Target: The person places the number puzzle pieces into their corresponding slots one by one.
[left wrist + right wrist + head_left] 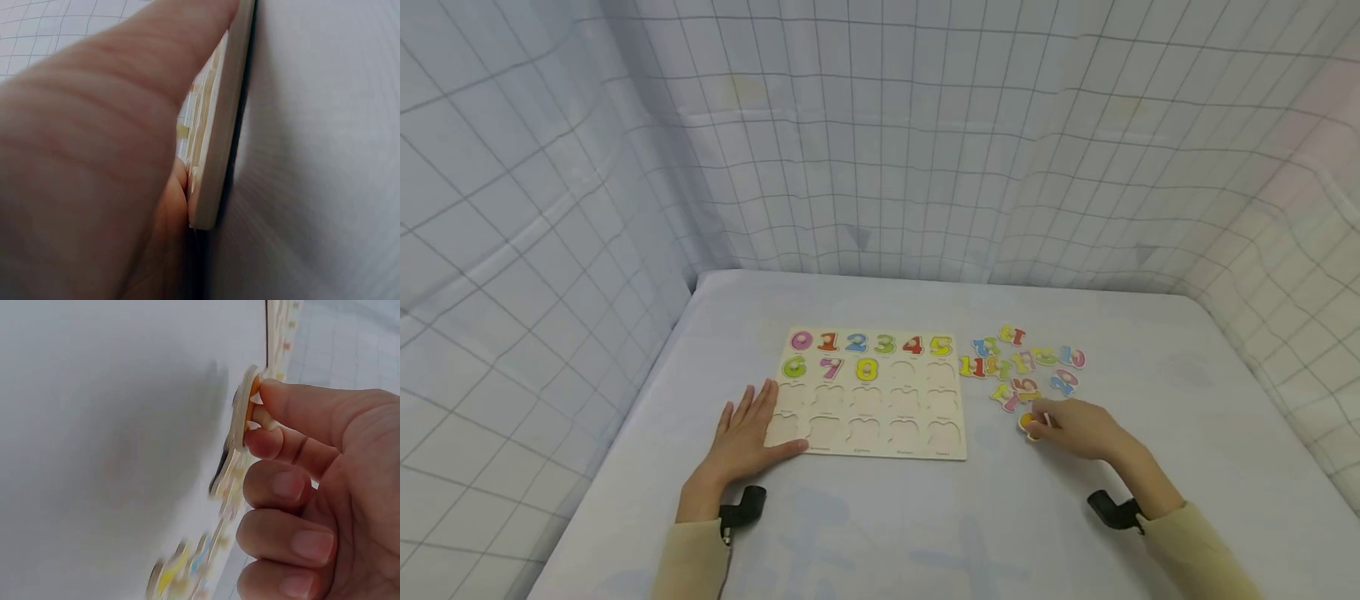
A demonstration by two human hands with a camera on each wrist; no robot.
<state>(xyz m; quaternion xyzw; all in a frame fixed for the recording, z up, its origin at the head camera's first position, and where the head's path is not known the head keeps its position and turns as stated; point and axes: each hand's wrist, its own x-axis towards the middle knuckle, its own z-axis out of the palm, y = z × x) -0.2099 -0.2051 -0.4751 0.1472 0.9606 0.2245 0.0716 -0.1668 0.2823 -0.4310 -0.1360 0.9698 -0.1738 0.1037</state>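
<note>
A wooden number puzzle board (880,425) lies on the table, pieces 0 to 8 filling its top row and part of the second. My left hand (743,442) rests spread at the board's lower left corner, thumb along the front edge. In the left wrist view that thumb crosses close over the board's side (215,144). To the right of the board, my right hand (1078,427) pinches an orange-yellow number piece (1027,425) between thumb and index finger. The right wrist view shows the piece (242,415) on edge, with a small knob; its numeral is hidden.
Loose number pieces (1024,362) lie in a cluster right of the board, several overlapping, just beyond my right hand. A white cloth with a dark grid (925,167) hangs behind the table and at both sides.
</note>
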